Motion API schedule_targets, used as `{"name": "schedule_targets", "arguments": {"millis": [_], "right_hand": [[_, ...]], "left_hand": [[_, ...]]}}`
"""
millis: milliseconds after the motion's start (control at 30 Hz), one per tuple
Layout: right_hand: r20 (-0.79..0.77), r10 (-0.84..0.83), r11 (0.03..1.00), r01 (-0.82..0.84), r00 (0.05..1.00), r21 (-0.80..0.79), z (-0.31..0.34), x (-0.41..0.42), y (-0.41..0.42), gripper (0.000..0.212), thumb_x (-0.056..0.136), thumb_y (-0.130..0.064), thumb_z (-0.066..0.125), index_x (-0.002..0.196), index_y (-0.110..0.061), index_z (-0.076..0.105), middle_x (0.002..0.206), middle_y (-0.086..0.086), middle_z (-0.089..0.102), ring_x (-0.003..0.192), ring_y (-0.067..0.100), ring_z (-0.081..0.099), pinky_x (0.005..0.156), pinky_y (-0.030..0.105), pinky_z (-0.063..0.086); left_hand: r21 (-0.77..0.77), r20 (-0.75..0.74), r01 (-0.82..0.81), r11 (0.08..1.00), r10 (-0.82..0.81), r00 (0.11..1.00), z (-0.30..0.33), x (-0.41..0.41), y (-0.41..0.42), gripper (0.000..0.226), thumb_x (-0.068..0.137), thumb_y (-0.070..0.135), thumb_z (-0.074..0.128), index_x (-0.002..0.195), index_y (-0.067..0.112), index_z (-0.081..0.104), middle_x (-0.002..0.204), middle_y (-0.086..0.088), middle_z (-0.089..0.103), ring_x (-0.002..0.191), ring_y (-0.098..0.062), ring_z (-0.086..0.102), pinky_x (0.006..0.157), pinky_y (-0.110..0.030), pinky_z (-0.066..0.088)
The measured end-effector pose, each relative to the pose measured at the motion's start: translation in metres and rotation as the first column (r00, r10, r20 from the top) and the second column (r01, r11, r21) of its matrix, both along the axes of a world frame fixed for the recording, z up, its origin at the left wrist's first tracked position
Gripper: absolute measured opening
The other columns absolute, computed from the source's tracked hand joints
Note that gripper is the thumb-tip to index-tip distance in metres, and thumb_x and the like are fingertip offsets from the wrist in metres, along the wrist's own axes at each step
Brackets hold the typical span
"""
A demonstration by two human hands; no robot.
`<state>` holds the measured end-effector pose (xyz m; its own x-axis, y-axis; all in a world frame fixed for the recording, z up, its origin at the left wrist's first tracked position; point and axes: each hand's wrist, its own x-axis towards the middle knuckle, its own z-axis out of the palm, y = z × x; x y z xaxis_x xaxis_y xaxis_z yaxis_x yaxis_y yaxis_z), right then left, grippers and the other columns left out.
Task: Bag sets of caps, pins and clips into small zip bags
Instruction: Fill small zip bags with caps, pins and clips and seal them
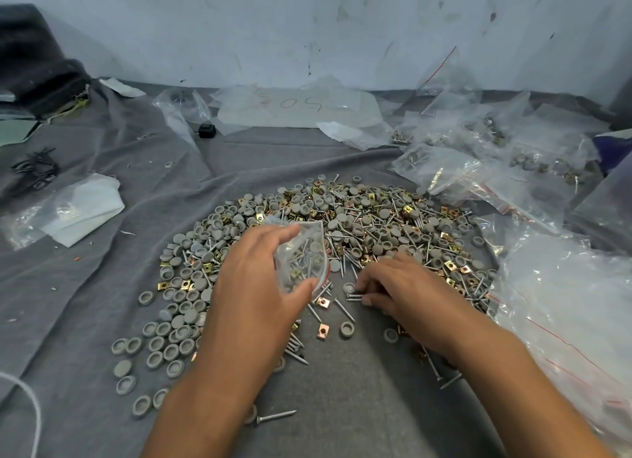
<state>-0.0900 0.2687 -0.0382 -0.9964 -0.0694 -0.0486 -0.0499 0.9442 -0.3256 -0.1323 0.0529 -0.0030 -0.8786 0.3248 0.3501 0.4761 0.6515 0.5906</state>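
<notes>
Hundreds of small parts lie heaped on a grey felt cloth (85, 286) spread over the counter — round grey plastic caps (352, 214), silver metal screws (345, 310) and square brass-coloured metal clips (323, 330) mixed together, with loose caps and screws scattered toward the near edge.

Over the near middle of the heap, the left hand (260, 283) grips a small clear plastic zip bag (302, 259), thumb at its lower side and fingers curled over the top; screws and a clip or two show through the plastic. Just beside it, the right hand (407, 290) rests low on the cloth with fingers curled, its fingertips (366, 300) pinching a few screws next to a single upturned cap.

To the right, a pile of clear zip bags with red seal lines (478, 170) holds filled sets, and larger crumpled clear plastic sheets (564, 286) lie nearer the right edge. At the far side a large clear bag marked with red writing (290, 107) lies flat against the pale wall. A small black object (207, 131) sits near it; a folded white bag (82, 208) lies at left.
</notes>
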Motion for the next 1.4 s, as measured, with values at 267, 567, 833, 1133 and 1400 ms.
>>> {"name": "schedule_targets", "arguments": {"millis": [267,567,833,1133,1400], "right_hand": [[-0.085,-0.056,0.988,0.043,0.995,-0.148,0.002,0.002,-0.018,0.007,0.103,-0.044,0.043,0.097,-0.047,0.045,0.102,-0.027,0.043,0.096,-0.002,0.032,0.080,0.016,0.032],[-0.514,-0.131,0.906,-0.109,0.847,-0.410,0.026,0.003,-0.055,0.024,0.091,-0.016,0.073,0.115,-0.021,0.070,0.104,-0.012,0.066,0.091,-0.005,0.061,0.080,0.005,0.043],[-0.026,-0.066,0.965,0.057,0.997,-0.255,0.016,0.011,-0.046,0.017,0.087,-0.040,0.077,0.097,-0.034,0.063,0.095,-0.018,0.058,0.084,0.000,0.057,0.075,0.025,0.050],[-0.008,-0.044,0.977,0.042,0.999,-0.207,0.008,0.015,-0.045,0.009,0.099,-0.035,0.059,0.108,-0.036,0.060,0.105,-0.017,0.048,0.094,0.004,0.052,0.086,0.028,0.046],[-0.058,-0.278,0.931,0.254,0.959,-0.263,-0.003,-0.007,-0.036,0.020,0.106,-0.022,0.039,0.099,-0.030,0.056,0.092,-0.014,0.055,0.081,0.002,0.050,0.063,0.013,0.036]], "left_hand": [[-0.003,-0.006,-0.005,1.000,0.005,1.000,-0.001,-0.001,-0.001,0.067,0.071,0.030,0.086,0.131,0.032,0.058,0.117,0.022,0.051,0.097,-0.004,0.052,0.092,-0.025,0.046],[-0.007,0.002,0.039,0.999,-0.039,0.999,-0.001,0.001,0.004,0.066,0.070,0.029,0.085,0.130,0.031,0.058,0.117,0.022,0.051,0.095,-0.006,0.052,0.091,-0.031,0.049],[0.033,0.008,-0.065,0.997,0.065,0.998,0.001,-0.002,-0.003,0.069,0.070,0.029,0.086,0.132,0.033,0.056,0.114,0.023,0.048,0.096,-0.005,0.052,0.087,-0.021,0.040],[0.039,0.016,-0.090,0.995,0.090,0.996,0.003,-0.004,-0.007,0.066,0.073,0.029,0.085,0.132,0.032,0.057,0.113,0.022,0.050,0.094,-0.003,0.050,0.079,-0.015,0.036],[0.041,0.016,-0.091,0.995,0.090,0.996,0.005,-0.005,-0.009,0.064,0.073,0.029,0.085,0.132,0.030,0.058,0.113,0.019,0.053,0.094,-0.004,0.050,0.080,-0.015,0.035]]}}
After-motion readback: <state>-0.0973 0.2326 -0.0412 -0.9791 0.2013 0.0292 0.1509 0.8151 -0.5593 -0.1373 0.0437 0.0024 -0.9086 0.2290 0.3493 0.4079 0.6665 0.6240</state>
